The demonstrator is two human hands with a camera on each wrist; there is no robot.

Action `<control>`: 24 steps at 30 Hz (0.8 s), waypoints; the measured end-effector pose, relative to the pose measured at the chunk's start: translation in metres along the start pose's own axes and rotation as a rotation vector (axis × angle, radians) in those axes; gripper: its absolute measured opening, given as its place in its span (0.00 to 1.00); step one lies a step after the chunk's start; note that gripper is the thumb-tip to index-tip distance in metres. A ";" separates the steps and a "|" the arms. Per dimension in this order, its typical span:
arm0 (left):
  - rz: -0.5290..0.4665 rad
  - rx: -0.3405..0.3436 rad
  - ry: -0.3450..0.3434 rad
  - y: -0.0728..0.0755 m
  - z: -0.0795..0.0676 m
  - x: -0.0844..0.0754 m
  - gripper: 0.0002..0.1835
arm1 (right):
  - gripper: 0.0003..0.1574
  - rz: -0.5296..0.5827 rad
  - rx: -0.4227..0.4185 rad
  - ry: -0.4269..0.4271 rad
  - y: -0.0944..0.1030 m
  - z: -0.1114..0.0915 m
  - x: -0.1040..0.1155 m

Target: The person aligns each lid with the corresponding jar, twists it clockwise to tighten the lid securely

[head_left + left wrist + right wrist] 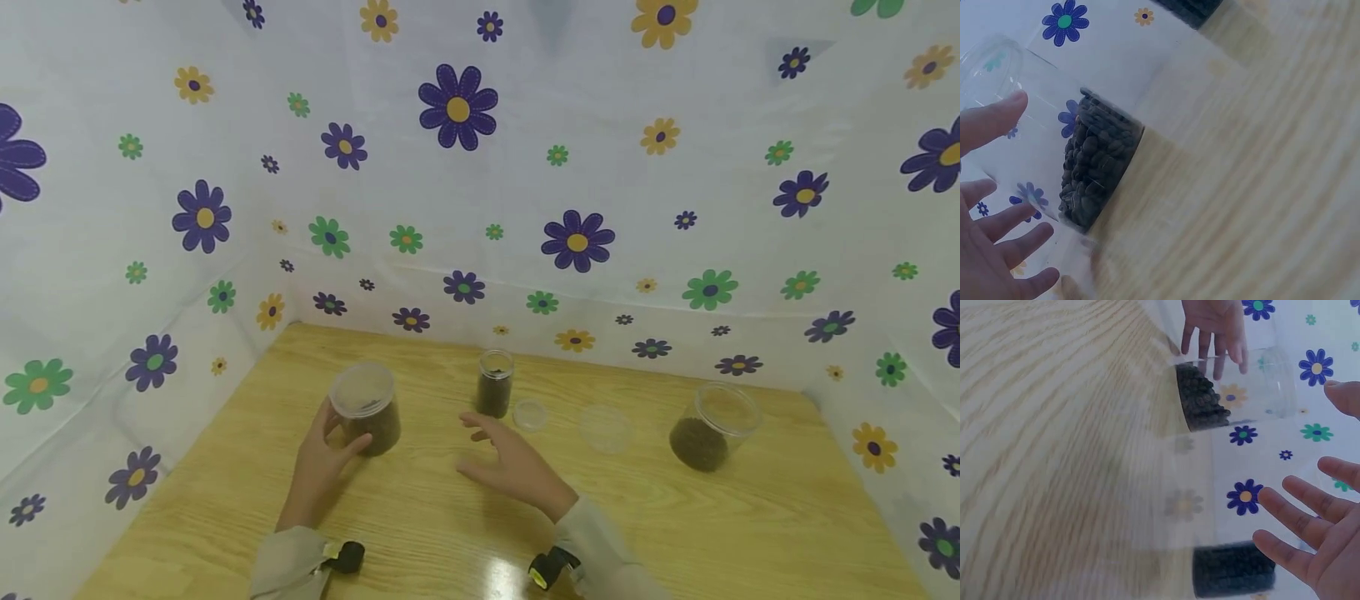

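My left hand (322, 454) is at a clear wide jar (378, 427) on the left of the table. Its thumb lies along the near side, with the other fingers around the far left. In the left wrist view the fingers (1022, 240) are spread and fairly straight beside this jar, which is partly filled with dark, bean-like pieces (1100, 162). What looks like a clear lid covers its top. My right hand (517, 467) hovers over the middle of the table, fingers apart and holding nothing. A small jar (493, 393) of dark pieces stands just beyond it.
Right of the small jar lie a small clear lid (529, 414) and a larger clear lid (604, 429). Another wide jar (701, 442), uncovered and partly filled with dark pieces, stands on the right of the wooden table (465, 533). A flowered white cloth (510, 183) surrounds the table's back and sides.
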State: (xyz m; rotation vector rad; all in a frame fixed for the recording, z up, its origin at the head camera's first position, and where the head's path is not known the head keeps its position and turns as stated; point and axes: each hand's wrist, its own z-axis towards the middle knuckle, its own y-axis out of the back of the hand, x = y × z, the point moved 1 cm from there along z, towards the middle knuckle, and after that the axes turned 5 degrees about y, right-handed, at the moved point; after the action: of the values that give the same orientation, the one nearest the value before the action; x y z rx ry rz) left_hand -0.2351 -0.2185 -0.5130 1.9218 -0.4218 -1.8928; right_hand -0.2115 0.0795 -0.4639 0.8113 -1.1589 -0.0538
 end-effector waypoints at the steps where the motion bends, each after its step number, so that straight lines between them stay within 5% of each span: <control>1: 0.005 -0.003 0.000 0.000 -0.002 -0.001 0.55 | 0.41 -0.022 -0.010 -0.001 0.002 -0.003 0.001; 7: 0.063 -0.098 -0.075 -0.008 -0.018 -0.019 0.60 | 0.42 -0.142 -0.070 -0.023 0.017 -0.023 0.006; 15: 0.234 -0.392 -0.314 -0.033 -0.035 -0.045 0.61 | 0.39 -0.222 -0.156 -0.032 0.032 -0.045 0.004; 20: 0.333 -0.505 -0.340 -0.044 -0.038 -0.054 0.62 | 0.39 -0.275 -0.222 -0.048 0.041 -0.056 0.002; 24: 0.363 -0.529 -0.313 -0.052 -0.040 -0.059 0.62 | 0.38 -0.303 -0.261 -0.051 0.048 -0.064 0.000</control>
State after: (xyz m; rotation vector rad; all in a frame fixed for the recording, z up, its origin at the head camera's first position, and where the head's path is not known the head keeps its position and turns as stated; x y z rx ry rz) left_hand -0.2006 -0.1413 -0.4872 1.1341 -0.2936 -1.8264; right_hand -0.1758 0.1490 -0.4453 0.7488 -1.0417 -0.4698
